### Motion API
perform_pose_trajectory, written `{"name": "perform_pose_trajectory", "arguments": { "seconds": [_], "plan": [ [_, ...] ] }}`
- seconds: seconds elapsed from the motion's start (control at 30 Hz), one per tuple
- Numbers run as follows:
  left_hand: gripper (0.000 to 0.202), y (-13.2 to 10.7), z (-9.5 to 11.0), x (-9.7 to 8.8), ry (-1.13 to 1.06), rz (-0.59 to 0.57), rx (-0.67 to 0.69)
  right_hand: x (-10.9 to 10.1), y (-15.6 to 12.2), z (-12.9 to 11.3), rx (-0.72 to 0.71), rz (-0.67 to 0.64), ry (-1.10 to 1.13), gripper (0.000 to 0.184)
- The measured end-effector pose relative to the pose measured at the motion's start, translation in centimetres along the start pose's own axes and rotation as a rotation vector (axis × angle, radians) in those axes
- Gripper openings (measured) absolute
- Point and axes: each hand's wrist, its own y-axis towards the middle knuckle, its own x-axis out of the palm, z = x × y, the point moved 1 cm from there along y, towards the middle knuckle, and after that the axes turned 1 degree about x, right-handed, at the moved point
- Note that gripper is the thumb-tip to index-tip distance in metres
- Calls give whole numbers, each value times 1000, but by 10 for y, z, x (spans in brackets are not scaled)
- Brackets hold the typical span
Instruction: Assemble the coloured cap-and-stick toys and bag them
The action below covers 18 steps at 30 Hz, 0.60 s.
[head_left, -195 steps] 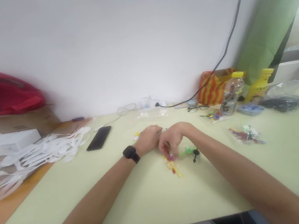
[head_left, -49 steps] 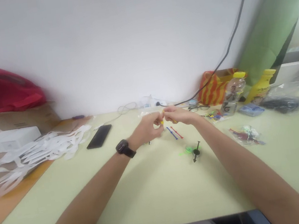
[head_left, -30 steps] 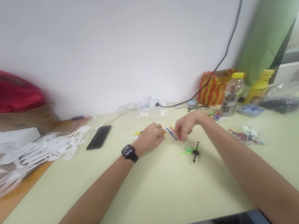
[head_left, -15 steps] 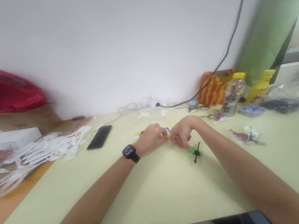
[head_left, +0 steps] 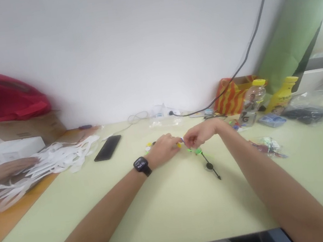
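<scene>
Green piece (head_left: 197, 150) pinched in rt hand (head_left: 200, 135).

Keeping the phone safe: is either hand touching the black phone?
No, the phone lies on the table, apart from the left hand, with the right hand farther off.

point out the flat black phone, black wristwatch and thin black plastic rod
flat black phone (head_left: 107, 147), head view, screen middle
black wristwatch (head_left: 141, 165), head view, face
thin black plastic rod (head_left: 209, 166), head view, round disc
</scene>
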Motion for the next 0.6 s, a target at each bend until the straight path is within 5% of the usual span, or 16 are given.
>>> {"name": "perform_pose_trajectory", "arguments": {
  "seconds": [0.17, 0.33, 0.6],
  "plan": [
    [22, 3, 2, -2, 39, 30, 49, -11, -23, 2, 65, 336, 26, 33],
    [33, 10, 14, -16, -131, 266, -54, -12, -13, -1, 43, 696, 141, 22],
    [19, 18, 16, -39, -235, 424, -110, -4, 22, -18, -251, 882, 235, 22]
  ]
}}
